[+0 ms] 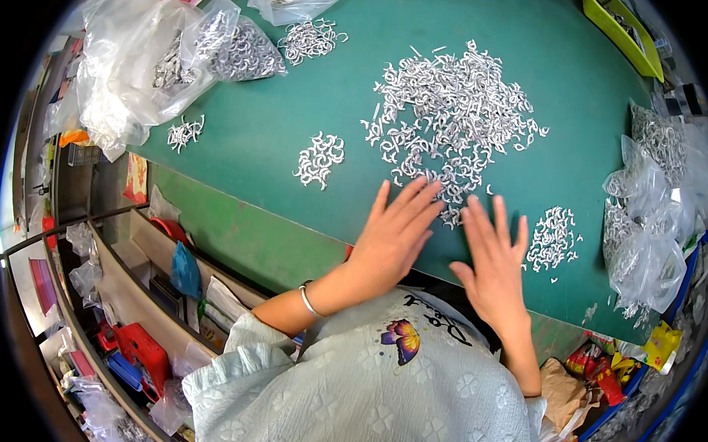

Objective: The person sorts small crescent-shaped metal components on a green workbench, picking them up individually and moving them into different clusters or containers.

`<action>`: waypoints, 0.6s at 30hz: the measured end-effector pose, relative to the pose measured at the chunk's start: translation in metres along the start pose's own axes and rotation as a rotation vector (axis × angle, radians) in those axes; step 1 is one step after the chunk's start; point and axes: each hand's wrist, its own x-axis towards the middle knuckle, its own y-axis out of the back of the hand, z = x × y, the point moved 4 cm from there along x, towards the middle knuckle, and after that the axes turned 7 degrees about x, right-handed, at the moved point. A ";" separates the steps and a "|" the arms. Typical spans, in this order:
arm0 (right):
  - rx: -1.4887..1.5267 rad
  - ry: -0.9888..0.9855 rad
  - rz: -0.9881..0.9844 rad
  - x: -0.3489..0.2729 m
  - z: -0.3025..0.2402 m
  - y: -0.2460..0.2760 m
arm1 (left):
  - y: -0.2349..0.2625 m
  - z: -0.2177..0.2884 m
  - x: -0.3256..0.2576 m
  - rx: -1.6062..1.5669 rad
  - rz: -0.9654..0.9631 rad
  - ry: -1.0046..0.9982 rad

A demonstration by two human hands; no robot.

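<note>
A large heap of small curved silver-grey pieces (459,100) covers the middle of the green table (246,170). My left hand (392,234) lies at the near edge of this heap, fingers stretched out and touching or just above a few pieces. On the other side of the heap's narrow near end is my right hand (493,245), its fingers spread and thumb apart. Neither hand grips anything that I can see. A smaller pile of the same pieces (554,238) sits just right of my right hand. Left of the heap are another small pile (319,159) and a thinner cluster (186,133).
Clear plastic bags of pieces (239,49) stand at the far left beside a loose pile (312,40). More filled bags (646,223) line the right edge. A yellow-green tray (625,36) occupies the far right corner. Cluttered shelving (153,292) runs below the table's left side.
</note>
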 end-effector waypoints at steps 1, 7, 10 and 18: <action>-0.006 -0.006 -0.048 0.001 -0.002 -0.008 | -0.005 0.004 0.000 0.002 -0.022 -0.024; -0.117 -0.072 -0.029 -0.015 0.004 -0.001 | -0.005 -0.004 -0.016 0.029 -0.067 -0.015; -0.088 -0.075 -0.044 -0.017 0.003 -0.003 | -0.009 0.003 -0.009 -0.020 -0.038 -0.057; -0.111 -0.104 0.107 -0.017 0.008 0.005 | -0.001 -0.004 0.001 0.186 0.042 0.053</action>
